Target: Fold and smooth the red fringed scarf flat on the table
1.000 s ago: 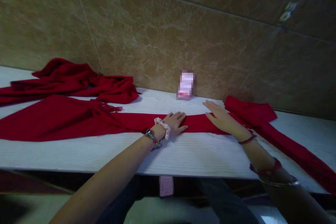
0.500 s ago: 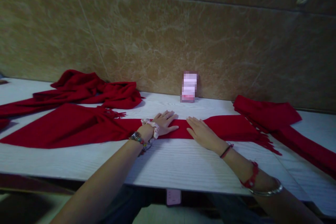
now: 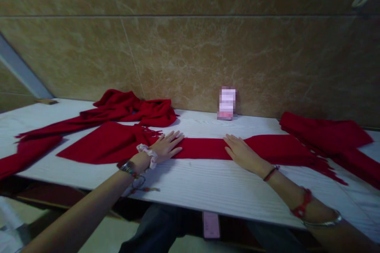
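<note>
A red fringed scarf [image 3: 202, 148] lies stretched across the white table, narrow in the middle and wider at both sides. My left hand [image 3: 166, 147] rests flat on it with fingers spread, close to the wider left part. Toward the right, my right hand [image 3: 239, 150] lies palm down on the same scarf, fingers stretched out. A bare red stretch of cloth shows between the two hands. Fringe hangs loose at the scarf's right end, and more fringe shows above its left part.
A crumpled red scarf [image 3: 133, 108] lies at the back left, and another red scarf [image 3: 323, 132] at the right. A blurred-out upright item [image 3: 227, 103] leans on the tiled wall [image 3: 190, 55]. Below the table edge [image 3: 178, 203] a phone [image 3: 211, 225] shows near my lap.
My left hand has slid left along the scarf, widening the gap between my hands. My right hand stays at about the same place on the cloth. The view has turned slightly left.
</note>
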A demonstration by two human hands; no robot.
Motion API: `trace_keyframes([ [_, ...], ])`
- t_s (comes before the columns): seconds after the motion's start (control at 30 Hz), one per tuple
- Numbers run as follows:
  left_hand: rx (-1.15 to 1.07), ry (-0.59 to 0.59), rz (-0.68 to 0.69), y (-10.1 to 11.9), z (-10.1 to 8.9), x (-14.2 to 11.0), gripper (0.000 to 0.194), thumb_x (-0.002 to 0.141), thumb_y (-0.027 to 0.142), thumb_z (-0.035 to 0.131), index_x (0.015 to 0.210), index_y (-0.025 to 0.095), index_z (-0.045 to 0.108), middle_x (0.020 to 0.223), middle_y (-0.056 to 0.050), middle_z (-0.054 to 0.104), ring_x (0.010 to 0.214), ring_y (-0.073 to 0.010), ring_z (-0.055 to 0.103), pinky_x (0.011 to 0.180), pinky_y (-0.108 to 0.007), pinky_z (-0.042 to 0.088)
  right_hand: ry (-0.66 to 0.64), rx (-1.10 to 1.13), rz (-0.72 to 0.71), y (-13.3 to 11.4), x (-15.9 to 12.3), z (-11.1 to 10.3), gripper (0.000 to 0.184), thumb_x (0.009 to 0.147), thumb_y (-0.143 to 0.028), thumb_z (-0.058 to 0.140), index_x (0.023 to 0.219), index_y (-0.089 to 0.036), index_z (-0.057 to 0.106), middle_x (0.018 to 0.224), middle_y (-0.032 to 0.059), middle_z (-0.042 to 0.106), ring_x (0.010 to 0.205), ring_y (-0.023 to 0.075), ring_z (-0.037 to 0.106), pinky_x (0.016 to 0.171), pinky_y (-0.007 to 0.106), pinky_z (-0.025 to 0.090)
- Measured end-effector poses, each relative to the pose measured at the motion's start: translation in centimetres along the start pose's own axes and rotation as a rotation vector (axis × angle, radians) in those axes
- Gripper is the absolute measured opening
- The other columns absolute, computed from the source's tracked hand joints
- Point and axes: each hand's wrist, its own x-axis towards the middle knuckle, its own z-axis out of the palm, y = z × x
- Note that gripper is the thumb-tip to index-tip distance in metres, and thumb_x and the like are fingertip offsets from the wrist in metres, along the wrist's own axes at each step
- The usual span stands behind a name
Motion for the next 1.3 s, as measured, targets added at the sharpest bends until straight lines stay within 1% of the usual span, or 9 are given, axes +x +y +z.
trace_keyframes([
  [0.1,-0.022,0.05,0.042,1.6,-0.1,1.2,0.052,0.091,0.039,0.028,0.138,0.018,0.021,0.145,-0.011,0.016,0.133,-0.026,0.012,0.103,-0.048,0.02,0.009,0.053,-0.129,-2.5,1.6,-0.8,0.044,0.087,-0.027,0.038,0.126,-0.006,0.045,0.135,0.0176,0.038,0.126,0.025,0.032,0.103,0.043,0.027],
  [0.23,-0.074,0.101,0.117,2.5,0.6,2.0,0.052,0.091,0.039,0.029,0.137,0.016,0.023,0.144,-0.011,0.02,0.133,-0.0237,0.014,0.104,-0.044,0.021,-0.086,0.154,-0.364,-5.0,3.3,-0.9,0.046,0.085,-0.03,0.044,0.125,-0.007,0.046,0.132,0.0161,0.044,0.124,0.0213,0.036,0.104,0.036,0.029],
  [0.47,-0.215,0.134,0.289,1.1,0.5,0.4,0.069,0.079,0.049,0.051,0.135,0.015,0.029,0.142,-0.012,0.025,0.131,-0.0223,0.022,0.106,-0.035,0.022,-0.111,0.168,-0.483,-4.0,2.7,-0.2,0.046,0.085,-0.024,0.041,0.128,-0.009,0.042,0.135,0.0139,0.04,0.128,0.0196,0.028,0.105,0.037,0.027],
  [0.63,-0.264,0.124,0.347,1.8,-0.3,-0.1,0.048,0.077,0.03,0.049,0.124,0.019,0.046,0.137,-0.006,0.036,0.123,-0.0208,0.036,0.103,-0.033,0.03,-0.095,0.043,-0.558,-4.0,2.6,0.0,0.043,0.084,-0.011,0.037,0.126,-0.009,0.045,0.132,0.0139,0.044,0.127,0.0204,0.031,0.104,0.039,0.028],
  [0.73,-0.265,0.092,0.372,2.0,-0.4,-0.1,0.047,0.075,0.019,0.045,0.121,0.02,0.05,0.134,-0.005,0.041,0.119,-0.0182,0.042,0.101,-0.03,0.034,-0.083,0.01,-0.542,-4.1,2.6,0.3,0.046,0.083,-0.005,0.032,0.128,-0.008,0.042,0.133,0.0142,0.042,0.126,0.0198,0.033,0.103,0.038,0.031],
  [0.87,-0.166,0.047,0.328,0.7,-0.5,-0.3,0.057,0.069,0.006,0.039,0.124,0.02,0.048,0.137,-0.004,0.037,0.123,-0.0173,0.037,0.104,-0.03,0.029,-0.078,0.048,-0.507,-3.9,2.6,0.7,0.05,0.081,0.0,0.029,0.128,-0.007,0.041,0.133,0.0134,0.042,0.125,0.0186,0.034,0.103,0.037,0.031],
  [1.03,-0.032,0.013,0.209,-1.5,-1.1,-1.1,0.063,0.074,0.001,0.03,0.132,0.025,0.037,0.141,-0.004,0.03,0.129,-0.0207,0.027,0.105,-0.044,0.022,-0.06,0.155,-0.481,-3.7,2.7,0.7,0.052,0.081,-0.001,0.028,0.13,-0.013,0.039,0.134,0.0114,0.041,0.125,0.0159,0.035,0.102,0.037,0.032],
  [1.13,0.025,0.066,0.157,-1.4,-1.0,-1.8,0.064,0.076,-0.001,0.027,0.134,0.026,0.033,0.143,-0.005,0.025,0.131,-0.022,0.02,0.105,-0.048,0.016,-0.036,0.165,-0.482,-3.7,2.8,0.6,0.053,0.081,0.0,0.027,0.13,-0.016,0.04,0.137,0.0107,0.038,0.127,0.016,0.031,0.103,0.04,0.029],
  [1.3,0.039,-0.089,0.093,-0.1,0.3,-2.9,0.068,0.075,0.0,0.03,0.136,0.03,0.026,0.144,-0.003,0.021,0.133,-0.0242,0.013,0.102,-0.054,0.017,-0.157,0.136,-0.523,-3.3,2.8,0.6,0.055,0.083,-0.002,0.028,0.131,-0.025,0.038,0.139,0.0045,0.035,0.131,0.017,0.022,0.105,0.046,0.02],
])
